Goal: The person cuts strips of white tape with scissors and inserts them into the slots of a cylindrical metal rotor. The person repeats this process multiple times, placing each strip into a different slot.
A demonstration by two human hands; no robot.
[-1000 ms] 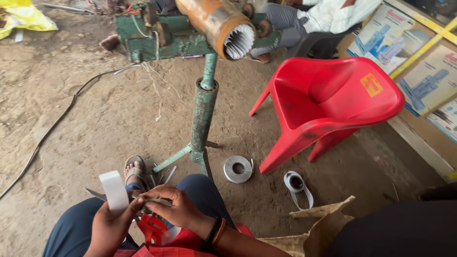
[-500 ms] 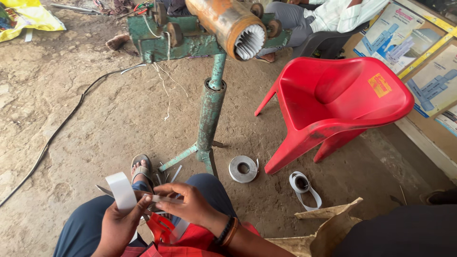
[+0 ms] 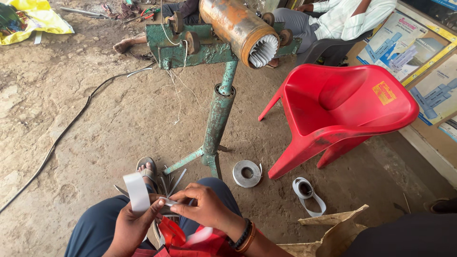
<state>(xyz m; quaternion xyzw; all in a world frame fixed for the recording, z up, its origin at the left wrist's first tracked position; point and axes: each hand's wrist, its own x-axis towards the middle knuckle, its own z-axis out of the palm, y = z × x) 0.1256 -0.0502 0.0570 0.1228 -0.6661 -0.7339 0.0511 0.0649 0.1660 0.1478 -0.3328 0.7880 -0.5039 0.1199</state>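
From the head camera, the packed-earth floor (image 3: 71, 119) carries everything. A green-painted metal stand (image 3: 216, 119) rises from its splayed foot near the person's knees, and on its top bracket lies a rusty orange cylinder with white pleated paper in its open end (image 3: 247, 33); that mouth faces down-right toward a red plastic chair (image 3: 342, 112), which stands just right of the stand. Between the stand's foot and the chair leg a flat grey roll of strip (image 3: 246, 173) lies on the floor, and a looser white coil (image 3: 307, 192) lies near it toward the lower right, beside a torn brown paper bag (image 3: 333, 233) at the bottom edge. A dark cable (image 3: 62, 138) snakes across the floor's left side, and a yellow bag (image 3: 33, 19) sits in the far left corner. Another person in a striped shirt (image 3: 342, 16) sits at the far edge.

Nothing lies between the hands and the camera. The left hand (image 3: 131, 226) is closed around a white flat strip (image 3: 137, 190), which stands nearly upright, its long axis running from the fist up toward the far edge (leaning slightly left). The right hand (image 3: 204, 207), just beside, pinches narrowly on the strip's lower end where it bends sideways, fingertips meeting the left thumb. Both are above the person's lap, over red plastic sheeting (image 3: 190, 240), near a sandalled foot (image 3: 148, 170).
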